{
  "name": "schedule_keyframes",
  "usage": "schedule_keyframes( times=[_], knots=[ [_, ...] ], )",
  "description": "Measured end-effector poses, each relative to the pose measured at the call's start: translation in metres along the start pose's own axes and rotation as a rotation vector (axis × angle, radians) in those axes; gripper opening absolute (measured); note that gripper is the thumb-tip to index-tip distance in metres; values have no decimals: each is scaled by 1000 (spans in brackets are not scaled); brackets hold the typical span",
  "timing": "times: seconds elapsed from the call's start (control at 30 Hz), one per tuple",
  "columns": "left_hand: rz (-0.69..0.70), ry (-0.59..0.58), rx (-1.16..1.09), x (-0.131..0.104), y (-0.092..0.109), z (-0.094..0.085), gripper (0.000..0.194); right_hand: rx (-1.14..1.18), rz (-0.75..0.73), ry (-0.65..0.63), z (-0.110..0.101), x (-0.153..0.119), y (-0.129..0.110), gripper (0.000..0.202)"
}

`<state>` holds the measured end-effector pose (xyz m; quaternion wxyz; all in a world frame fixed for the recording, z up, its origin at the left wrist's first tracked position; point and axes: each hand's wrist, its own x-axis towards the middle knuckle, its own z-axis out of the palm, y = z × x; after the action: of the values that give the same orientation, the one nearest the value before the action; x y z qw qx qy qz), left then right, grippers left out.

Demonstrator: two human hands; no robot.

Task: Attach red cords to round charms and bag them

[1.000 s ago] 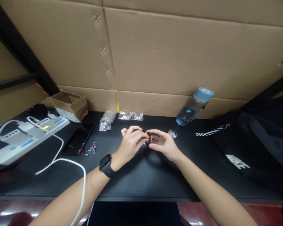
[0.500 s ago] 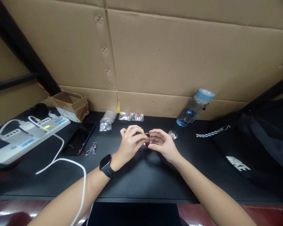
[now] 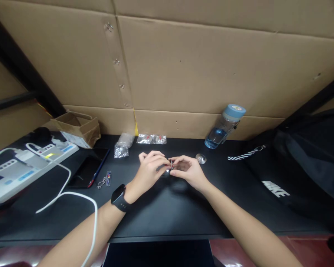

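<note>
I work this from far off, and I see both hands on a small disc (image 3: 172, 165). The disc is left of the bottle (image 3: 224, 128) and closer to me. My left hand (image 3: 150, 167) pinches it with thumb and fingertips. My right hand (image 3: 193, 172) pinches its edge from the other side, with the other fingers curled. The disc is nearly edge-on to me and the fingers hide most of it, so I can't tell if it is one piece or more.

What looks done: the disc is off the table (image 3: 153, 218) and held from both sides. What looks not done: no hand has let go and the disc is not set down. I think the work is partway.

A clear dome (image 3: 200, 158) lies near the foot of the bottle, a bit to its left and closer to me. No hand touches it. Two shiny packs (image 3: 151, 139) lie farther left of the bottle. No hand is on them, and I can't tell if they are open.
</note>
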<state>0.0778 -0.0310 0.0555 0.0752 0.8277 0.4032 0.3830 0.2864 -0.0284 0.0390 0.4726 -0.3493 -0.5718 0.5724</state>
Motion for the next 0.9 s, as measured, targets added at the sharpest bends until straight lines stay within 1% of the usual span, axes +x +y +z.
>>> schedule_keyframes(
  times=[0.13,0.23,0.3,0.33,0.43,0.57,0.77,0.83,0.9],
  knots=[
    [13,11,12,-1,-1,4,15,9,15,-12,0,1,4,37],
    [19,34,27,0,0,4,14,-3,9,-76,-2,2,1,31],
    [24,48,34,0,1,2,14,-83,-28,-125,-4,2,-4,21],
    [26,50,34,0,2,2,15,-143,-54,-143,-5,2,-7,20],
    [25,43,29,-1,3,3,16,-313,-117,-181,-8,2,-13,29],
    [38,23,24,-1,3,4,13,-416,-156,-209,-8,3,-17,33],
    [35,-12,1,-1,4,3,10,-478,-184,-214,-10,2,-17,30],
    [20,5,-20,-1,4,3,15,-563,-208,-194,-13,1,-18,25],
    [8,20,-35,-1,5,2,22,-729,-271,-171,-16,0,-21,17]
  ],
)
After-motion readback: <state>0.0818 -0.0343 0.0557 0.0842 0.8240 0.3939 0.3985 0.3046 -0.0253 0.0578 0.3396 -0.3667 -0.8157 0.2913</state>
